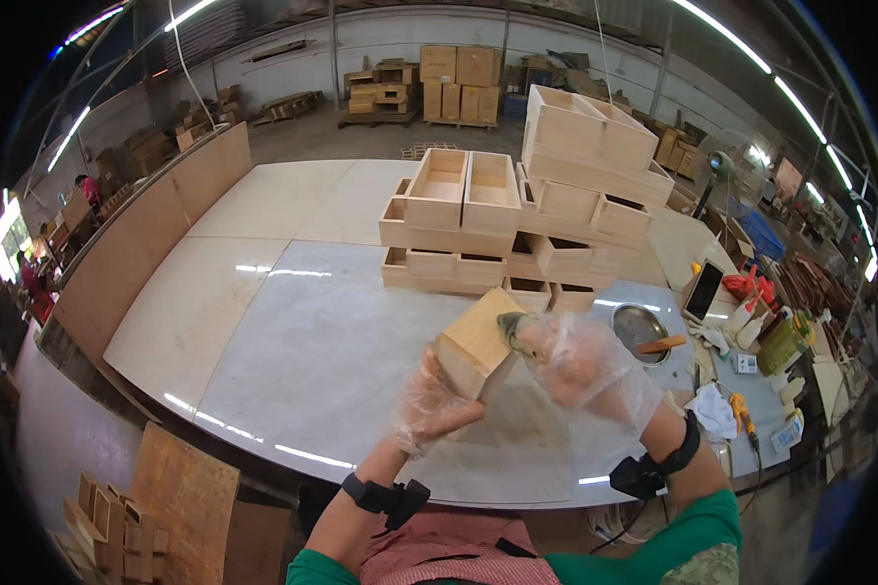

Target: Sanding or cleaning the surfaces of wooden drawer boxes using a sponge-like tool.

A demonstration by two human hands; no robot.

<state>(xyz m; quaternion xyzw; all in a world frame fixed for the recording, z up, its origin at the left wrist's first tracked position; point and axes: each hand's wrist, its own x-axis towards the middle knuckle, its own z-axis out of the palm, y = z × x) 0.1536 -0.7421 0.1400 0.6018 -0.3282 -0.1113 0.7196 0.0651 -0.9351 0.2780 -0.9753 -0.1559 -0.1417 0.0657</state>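
Gloved hands hold a wooden piece and a rag above the front of the table

The table (307, 385) runs out to a curved front edge just before the person's body, and a raised board (156, 239) walls off its far left side. The widest room for moving lies to the left, where the smooth tabletop stretches from the left hand to that board. Ahead, a stack of pale boxes (449, 258) closes off the space, its lowest row near the wooden piece. To the right, a round metal bowl (627, 323) with a wooden handle (662, 344) across its rim stands just beyond the right hand, and a white cloth (714, 411) and a yellow tool (743, 417) lie closer to the right edge.

The left hand (434, 402) grips the wooden piece (474, 343) from its left and lower side, thumb toward the body, holding it tilted over the table in front of the person. The right hand (582, 361) is curled around a greenish rag (520, 333), which meets the right side of the piece's upper face. Both forearms reach in from the lower edge, a black band on each wrist.

The right hand is blurred, and its clear glove hides how the fingers lie. The rag is mostly covered by that hand, and whether the wooden piece is hollow cannot be told
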